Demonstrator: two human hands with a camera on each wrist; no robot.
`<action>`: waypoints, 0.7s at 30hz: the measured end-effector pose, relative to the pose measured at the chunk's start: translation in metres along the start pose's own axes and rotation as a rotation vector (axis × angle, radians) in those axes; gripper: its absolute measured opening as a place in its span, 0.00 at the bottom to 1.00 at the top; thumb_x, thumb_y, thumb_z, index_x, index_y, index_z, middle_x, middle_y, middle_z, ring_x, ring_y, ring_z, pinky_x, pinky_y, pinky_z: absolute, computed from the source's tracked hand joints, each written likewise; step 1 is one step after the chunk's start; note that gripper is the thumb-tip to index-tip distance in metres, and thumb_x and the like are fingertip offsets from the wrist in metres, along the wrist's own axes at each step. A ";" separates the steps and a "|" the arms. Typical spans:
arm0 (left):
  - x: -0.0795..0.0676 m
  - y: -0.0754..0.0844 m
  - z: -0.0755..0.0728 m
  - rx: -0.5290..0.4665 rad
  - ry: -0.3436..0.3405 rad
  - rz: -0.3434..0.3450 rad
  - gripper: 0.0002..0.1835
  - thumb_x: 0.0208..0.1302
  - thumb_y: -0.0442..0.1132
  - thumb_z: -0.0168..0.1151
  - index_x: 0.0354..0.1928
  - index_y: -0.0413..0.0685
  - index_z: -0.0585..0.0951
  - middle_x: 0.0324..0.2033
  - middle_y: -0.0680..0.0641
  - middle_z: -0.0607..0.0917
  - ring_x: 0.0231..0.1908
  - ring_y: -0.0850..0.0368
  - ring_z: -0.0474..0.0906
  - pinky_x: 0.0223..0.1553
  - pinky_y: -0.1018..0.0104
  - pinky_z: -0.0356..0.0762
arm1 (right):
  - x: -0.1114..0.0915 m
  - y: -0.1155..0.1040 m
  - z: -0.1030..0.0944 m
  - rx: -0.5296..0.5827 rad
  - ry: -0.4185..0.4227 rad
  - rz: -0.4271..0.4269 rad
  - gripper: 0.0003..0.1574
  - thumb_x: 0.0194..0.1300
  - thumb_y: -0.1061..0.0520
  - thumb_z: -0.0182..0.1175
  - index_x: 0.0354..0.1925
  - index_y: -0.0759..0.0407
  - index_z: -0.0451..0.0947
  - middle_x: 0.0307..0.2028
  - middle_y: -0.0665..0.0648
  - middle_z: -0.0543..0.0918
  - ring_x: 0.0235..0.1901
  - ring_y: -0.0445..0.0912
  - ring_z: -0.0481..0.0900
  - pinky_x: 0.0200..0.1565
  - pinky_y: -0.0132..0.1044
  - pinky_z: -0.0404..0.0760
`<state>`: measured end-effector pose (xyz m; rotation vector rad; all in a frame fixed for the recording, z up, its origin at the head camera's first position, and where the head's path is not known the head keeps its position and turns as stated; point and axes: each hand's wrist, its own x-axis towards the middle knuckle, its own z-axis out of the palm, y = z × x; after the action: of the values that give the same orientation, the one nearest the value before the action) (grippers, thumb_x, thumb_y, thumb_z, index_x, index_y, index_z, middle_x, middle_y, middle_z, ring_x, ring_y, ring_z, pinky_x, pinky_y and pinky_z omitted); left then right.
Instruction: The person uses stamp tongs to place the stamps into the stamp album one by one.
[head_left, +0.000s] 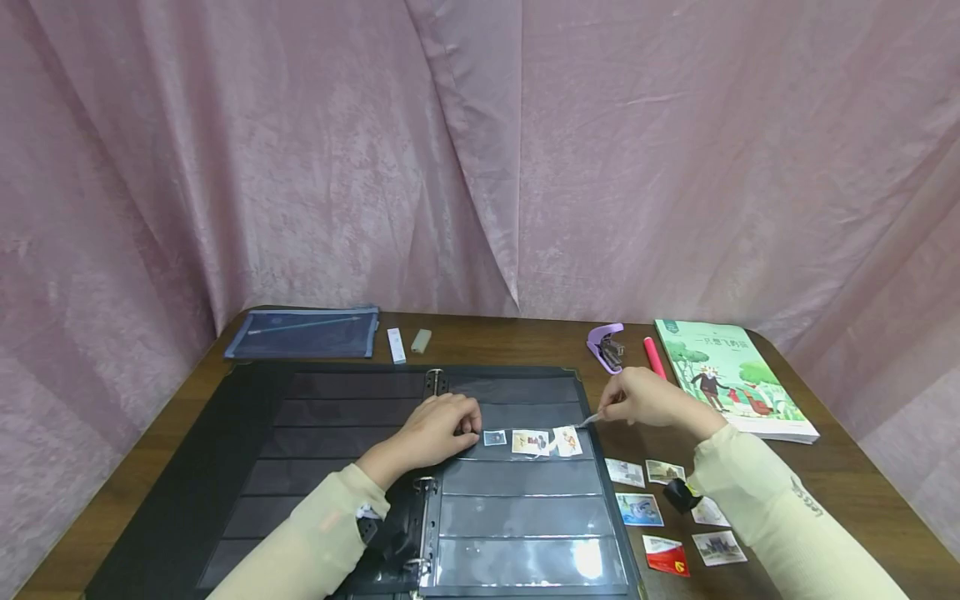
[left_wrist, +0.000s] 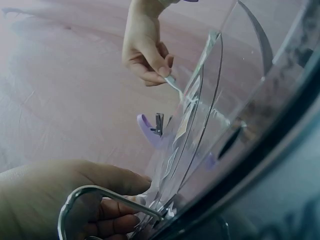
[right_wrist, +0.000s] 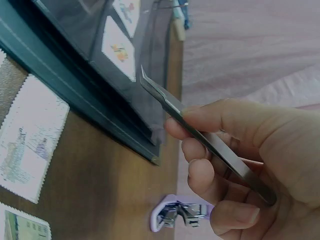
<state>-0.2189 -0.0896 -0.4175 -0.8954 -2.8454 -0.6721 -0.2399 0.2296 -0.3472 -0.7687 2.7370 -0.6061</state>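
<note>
My right hand [head_left: 643,400] pinches metal tweezers [right_wrist: 220,152] with bent, fine tips, over the right edge of an open black stamp album [head_left: 525,521]. The tips point at a white-edged stamp [head_left: 567,442] that sits tilted in a clear strip of the right-hand page. In the same row are a second stamp [head_left: 530,442] and a small blue one [head_left: 494,437]. My left hand [head_left: 438,427] rests on the page beside the blue stamp, close to the binder rings, thumb extended and fingers loosely bent at the page surface.
Several loose stamps [head_left: 640,509] lie right of the album, near a small black object [head_left: 681,496]. Behind are a purple stapler [head_left: 606,347], a red pen [head_left: 654,357] and a green book [head_left: 735,379]. A blue zip pouch [head_left: 303,333] and an eraser [head_left: 421,341] lie farther left.
</note>
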 end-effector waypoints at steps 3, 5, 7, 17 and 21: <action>-0.001 0.001 -0.002 0.010 -0.023 0.009 0.06 0.53 0.43 0.63 0.29 0.58 0.74 0.24 0.59 0.73 0.30 0.65 0.66 0.38 0.66 0.63 | -0.005 -0.001 -0.003 0.003 0.021 0.003 0.04 0.54 0.60 0.60 0.26 0.58 0.81 0.23 0.50 0.81 0.18 0.37 0.72 0.22 0.29 0.73; 0.000 0.002 -0.004 0.018 -0.045 0.014 0.06 0.53 0.43 0.63 0.30 0.58 0.75 0.25 0.59 0.74 0.31 0.64 0.66 0.39 0.65 0.63 | -0.009 -0.001 -0.005 -0.001 0.037 0.009 0.04 0.54 0.59 0.60 0.26 0.57 0.81 0.23 0.49 0.80 0.17 0.37 0.71 0.22 0.29 0.72; 0.000 0.003 -0.006 0.034 -0.072 0.020 0.06 0.54 0.43 0.63 0.32 0.57 0.75 0.27 0.58 0.74 0.32 0.63 0.67 0.41 0.64 0.64 | -0.013 -0.001 -0.007 0.005 0.048 0.013 0.04 0.55 0.58 0.60 0.27 0.57 0.81 0.24 0.50 0.80 0.17 0.37 0.71 0.21 0.30 0.71; -0.007 0.026 -0.026 0.177 -0.211 0.066 0.13 0.54 0.46 0.63 0.42 0.55 0.78 0.38 0.53 0.78 0.40 0.60 0.71 0.47 0.61 0.69 | -0.041 0.003 -0.014 0.023 0.069 0.073 0.07 0.55 0.55 0.61 0.31 0.57 0.81 0.22 0.52 0.80 0.16 0.37 0.69 0.18 0.29 0.65; -0.012 0.037 -0.034 0.197 -0.253 0.116 0.13 0.52 0.45 0.64 0.41 0.54 0.78 0.35 0.54 0.78 0.37 0.61 0.71 0.45 0.63 0.69 | -0.054 0.006 -0.014 0.024 0.071 0.085 0.09 0.55 0.54 0.60 0.31 0.57 0.81 0.20 0.51 0.77 0.15 0.35 0.67 0.16 0.29 0.62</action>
<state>-0.1898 -0.0834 -0.3756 -1.1736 -2.9752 -0.2772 -0.2019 0.2679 -0.3310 -0.6327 2.8046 -0.6590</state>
